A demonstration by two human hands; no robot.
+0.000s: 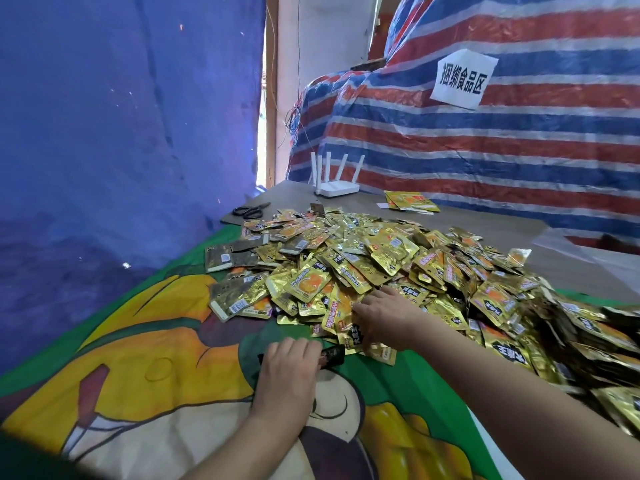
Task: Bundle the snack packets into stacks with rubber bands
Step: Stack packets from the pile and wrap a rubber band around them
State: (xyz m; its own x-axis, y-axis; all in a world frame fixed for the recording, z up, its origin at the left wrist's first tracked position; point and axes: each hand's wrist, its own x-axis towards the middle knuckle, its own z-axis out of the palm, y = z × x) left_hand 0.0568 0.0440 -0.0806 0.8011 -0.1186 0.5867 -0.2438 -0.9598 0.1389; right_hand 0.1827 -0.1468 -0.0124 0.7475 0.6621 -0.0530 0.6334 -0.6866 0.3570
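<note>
1. Progress: early, by the look of it. A few squared stacks (231, 258) lay at the left edge of the loose packet heap (398, 265), most of it unsorted; no rubber bands could be made out.
2. Left hand (289, 367): fingers curled round a small dark stack (333, 355) on the cloth.
3. Right hand (384, 318): fingers spread, reaching into the heap's near edge; whether it held a packet could not be told.
4. Surface: printed cloth (138, 358) over a grey table (491, 223).
5. Room: blue tarp (121, 116), striped tarp (519, 150) with paper sign (462, 77), router (337, 187), scissors (250, 211).
</note>
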